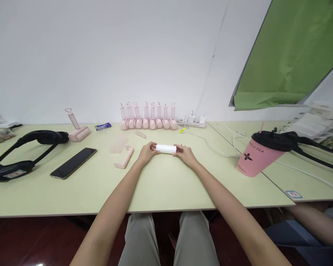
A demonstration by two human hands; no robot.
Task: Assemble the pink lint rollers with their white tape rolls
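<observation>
A white sticky-paper roll (pixel 165 149) lies crosswise in front of me, at or just above the tabletop. My left hand (pixel 148 152) grips its left end, and the fingers of my right hand (pixel 185 153) close on its right end. Left of my left hand is a pink lint roller part (pixel 124 158), an angled, open frame lying on the table. Behind it rests a pale pink flat piece (pixel 118 145). Farther back, a slim pink handle (pixel 140 135) lies on its side.
Several pink lint rollers (pixel 152 123) stand in a row by the wall; another lint roller (pixel 79 131) stands left. A phone (pixel 73 163), black headset (pixel 30 142) and purple packet (pixel 103 126) are left. Right are a pink cup (pixel 256 157), power strip (pixel 195 124) and white cables (pixel 219 150).
</observation>
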